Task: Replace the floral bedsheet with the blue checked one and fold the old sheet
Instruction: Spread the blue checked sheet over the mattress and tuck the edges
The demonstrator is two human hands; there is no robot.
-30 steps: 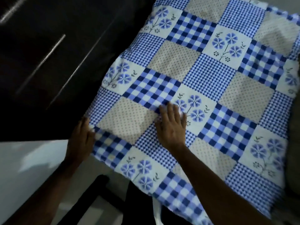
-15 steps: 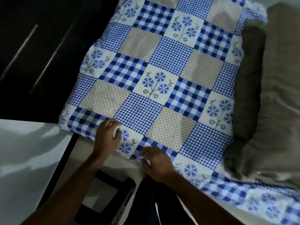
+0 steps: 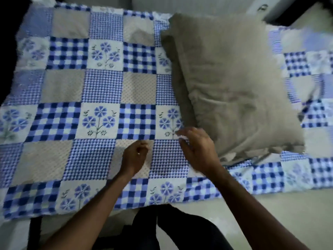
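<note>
The blue checked bedsheet (image 3: 100, 91) lies spread flat across the bed, from the far edge to the near one, where it hangs over slightly. A large grey-beige pillow (image 3: 232, 78) rests on its right half. Beside the pillow's near left corner, the right hand (image 3: 197, 147) hovers with fingers loosely spread, holding nothing. Left of it, the left hand (image 3: 134, 157) is loosely curled above a beige dotted square, empty.
</note>
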